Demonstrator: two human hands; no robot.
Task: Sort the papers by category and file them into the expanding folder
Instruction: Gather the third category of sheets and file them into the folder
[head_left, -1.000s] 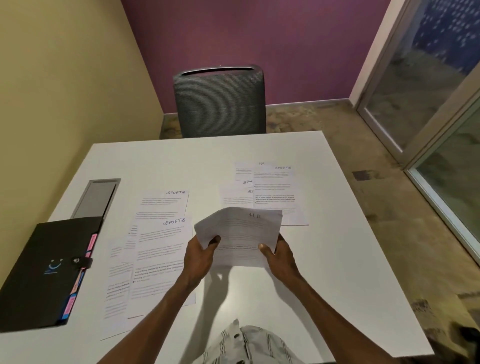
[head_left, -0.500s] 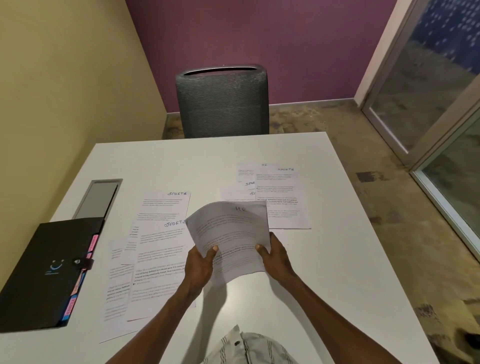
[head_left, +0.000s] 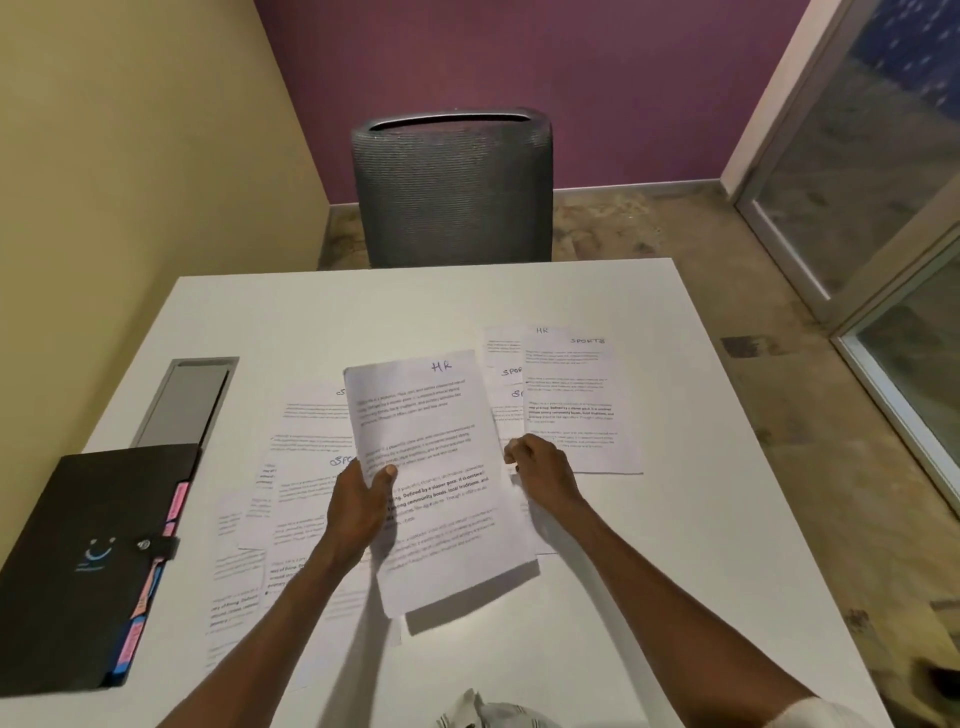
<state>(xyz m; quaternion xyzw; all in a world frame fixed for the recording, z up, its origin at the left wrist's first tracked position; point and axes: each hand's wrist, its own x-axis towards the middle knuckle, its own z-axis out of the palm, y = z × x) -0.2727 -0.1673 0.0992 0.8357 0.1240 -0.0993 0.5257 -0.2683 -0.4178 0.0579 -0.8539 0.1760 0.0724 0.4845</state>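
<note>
Head view: at the far left the folder (head_left: 88, 561) lies closed on the table (head_left: 649, 571), its strap snapped. Beside it spreads a loose pile of "SPORTS" sheets (head_left: 291, 499). The left hand (head_left: 358, 514) pinches the left edge of the "HR" sheet (head_left: 441, 467), held just above the table. The right hand (head_left: 543, 475) has its fingers curled at the sheet's right edge, seemingly grasping it. Further right lies a mixed pile (head_left: 571, 405). The risk: setting the sheet down on "SPORTS" would mix categories, and a one-sided grip could let it sag.
</note>
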